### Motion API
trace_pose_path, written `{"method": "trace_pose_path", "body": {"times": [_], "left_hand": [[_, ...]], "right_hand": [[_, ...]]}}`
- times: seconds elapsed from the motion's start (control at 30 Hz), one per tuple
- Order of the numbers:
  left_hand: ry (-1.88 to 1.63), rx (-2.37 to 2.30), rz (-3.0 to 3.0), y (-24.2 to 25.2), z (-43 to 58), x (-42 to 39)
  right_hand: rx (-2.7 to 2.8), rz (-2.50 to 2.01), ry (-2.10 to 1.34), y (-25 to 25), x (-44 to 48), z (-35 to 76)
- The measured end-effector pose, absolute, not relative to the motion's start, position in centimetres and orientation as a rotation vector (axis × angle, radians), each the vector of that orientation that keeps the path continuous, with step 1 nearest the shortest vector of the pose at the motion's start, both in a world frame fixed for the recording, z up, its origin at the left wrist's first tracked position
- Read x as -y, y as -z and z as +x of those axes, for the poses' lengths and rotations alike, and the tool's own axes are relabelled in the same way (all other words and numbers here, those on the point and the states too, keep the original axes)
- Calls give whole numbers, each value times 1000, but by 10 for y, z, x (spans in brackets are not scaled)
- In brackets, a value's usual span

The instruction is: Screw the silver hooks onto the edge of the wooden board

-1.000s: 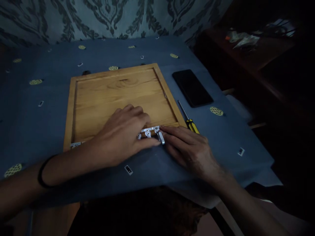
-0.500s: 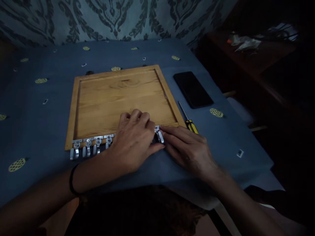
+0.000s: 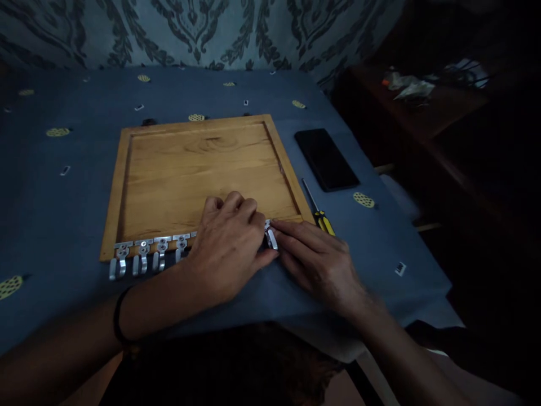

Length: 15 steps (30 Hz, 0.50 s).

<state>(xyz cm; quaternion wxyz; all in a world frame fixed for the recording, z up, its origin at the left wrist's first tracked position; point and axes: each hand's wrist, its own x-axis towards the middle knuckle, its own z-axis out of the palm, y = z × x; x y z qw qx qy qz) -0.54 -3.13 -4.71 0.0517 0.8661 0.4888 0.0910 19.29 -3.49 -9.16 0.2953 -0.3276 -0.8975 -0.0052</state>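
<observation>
A wooden board with a raised frame [image 3: 203,175] lies on the table. Along its near edge runs a metal hook rail [image 3: 163,243] with several silver double hooks sticking out toward me. My left hand [image 3: 230,248] is closed over the rail's middle, fingers curled and thumb reaching right; it hides the hooks beneath. Just right of that thumb shows the end hook [image 3: 271,237]. Against the rail's right end my right hand [image 3: 321,259] presses its fingertips together at this hook. Whether anything small sits between those fingertips is hidden.
Right of the board lie a screwdriver [image 3: 320,211] with a yellow and black handle and a black phone [image 3: 326,159]. The blue tablecloth [image 3: 380,248] has a pineapple pattern. A dark wooden piece of furniture [image 3: 448,115] stands at the right, bearing a crumpled plastic bag [image 3: 412,87].
The view has shifted slightly, so the board and the things on the table sit a little further left. Both hands keep the same grip at the rail.
</observation>
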Motion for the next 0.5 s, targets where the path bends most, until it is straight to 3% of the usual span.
{"method": "trace_pose_path", "body": {"times": [0.37,0.5], "left_hand": [[-305,-1441,2584,48,-7,27],[-317,-1425,2568,49,-8,28]], "right_hand": [[2359,-872,-13,88,40,197],[2134,-1133,169,87,43,208]]}}
